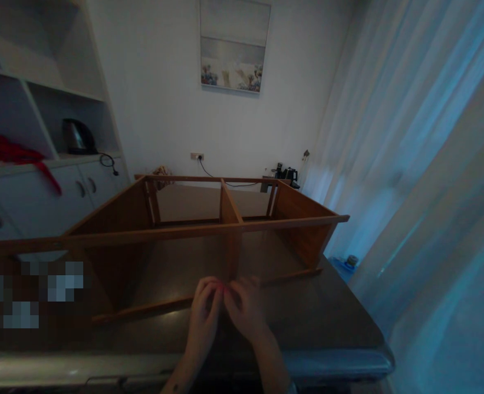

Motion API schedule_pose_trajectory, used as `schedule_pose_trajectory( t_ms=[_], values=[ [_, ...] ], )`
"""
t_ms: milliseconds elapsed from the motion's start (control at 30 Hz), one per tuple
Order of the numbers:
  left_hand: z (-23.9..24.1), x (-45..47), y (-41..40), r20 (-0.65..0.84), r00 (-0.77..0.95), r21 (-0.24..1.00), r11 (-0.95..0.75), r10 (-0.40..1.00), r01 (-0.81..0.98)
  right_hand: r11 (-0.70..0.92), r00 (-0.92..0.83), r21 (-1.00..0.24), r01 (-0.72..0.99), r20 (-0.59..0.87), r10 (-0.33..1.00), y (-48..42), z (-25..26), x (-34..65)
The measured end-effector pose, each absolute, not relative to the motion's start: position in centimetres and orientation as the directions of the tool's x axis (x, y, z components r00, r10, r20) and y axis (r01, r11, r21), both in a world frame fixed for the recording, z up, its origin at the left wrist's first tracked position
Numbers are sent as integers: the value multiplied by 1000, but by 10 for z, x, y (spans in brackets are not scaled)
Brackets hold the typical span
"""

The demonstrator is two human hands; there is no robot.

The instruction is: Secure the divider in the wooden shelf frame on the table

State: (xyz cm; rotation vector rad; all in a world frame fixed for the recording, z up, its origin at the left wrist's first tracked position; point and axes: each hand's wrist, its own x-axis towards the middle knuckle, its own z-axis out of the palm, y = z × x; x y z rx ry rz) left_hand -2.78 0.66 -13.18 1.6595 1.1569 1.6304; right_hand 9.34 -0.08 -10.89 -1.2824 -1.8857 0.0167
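Observation:
A brown wooden shelf frame (163, 234) lies on its side on the dark tabletop (340, 323), with a divider (232, 249) across its middle. In front of that divider, close to the frame's lower near rail (155, 309), my two hands meet at the fingertips. My left hand (205, 303) is closed in a pinch. Curled towards it, my right hand (246, 309) is also closed and slightly blurred. A small red spot shows where the fingertips come together; what it is I cannot make out. The hands hide part of the rail behind them.
White cabinets (49, 191) stand at the left, bearing an electric kettle (78, 137) and red cloth (12, 150). White curtains (390, 137) hang on the right. A black pot-like appliance (289, 175) is behind the frame. The table's rounded front edge (328, 362) is nearest me.

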Motion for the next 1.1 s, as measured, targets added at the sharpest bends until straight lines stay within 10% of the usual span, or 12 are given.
schedule_pose_trajectory(
  t_ms=[1100],
  values=[
    [-131,-32,2,565,-184,823,-534,804,195,447,-77,-704,552,491,868,-2,-114,96]
  ],
)
